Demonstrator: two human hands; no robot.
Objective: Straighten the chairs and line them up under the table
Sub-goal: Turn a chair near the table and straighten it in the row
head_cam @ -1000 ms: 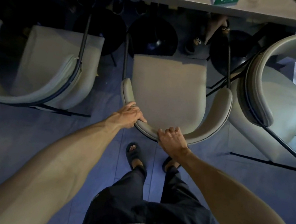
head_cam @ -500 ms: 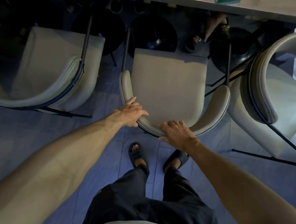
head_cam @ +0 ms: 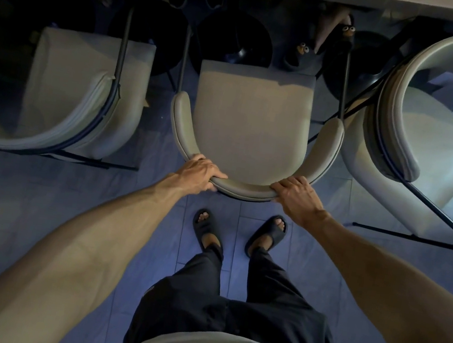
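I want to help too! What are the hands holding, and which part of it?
Both hands, left hand and right hand, hold the middle chair by the curved top of its backrest, one on each side of the bend.

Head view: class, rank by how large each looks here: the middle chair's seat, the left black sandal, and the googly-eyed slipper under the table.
1. Middle chair's seat.
2. Left black sandal.
3. Googly-eyed slipper, smallest, though it lies farther from the camera, so true size is unsure.

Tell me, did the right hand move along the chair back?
Yes. The right hand slid rightward along the middle chair's curved backrest, away from the left hand. Earlier it gripped near the backrest's centre; now it is at the right bend.
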